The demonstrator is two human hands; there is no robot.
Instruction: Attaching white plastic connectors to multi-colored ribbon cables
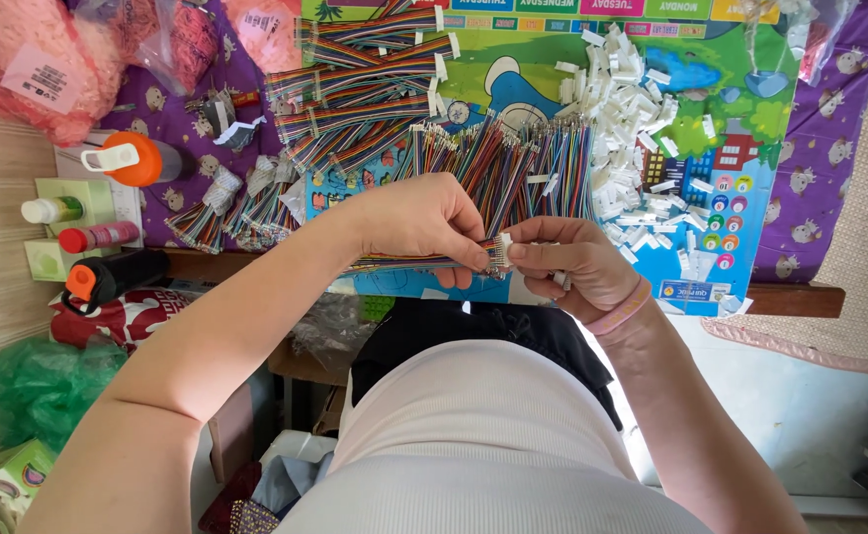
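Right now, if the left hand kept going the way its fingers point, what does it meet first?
The left hand points rightward, so first the white connector at its fingertips, then the right hand pinching it. Depth looks matched, though one view cannot confirm.

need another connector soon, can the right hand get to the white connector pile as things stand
Probably yes: the right hand sits just below the white connector pile, nothing between, though its fingers now pinch a connector.
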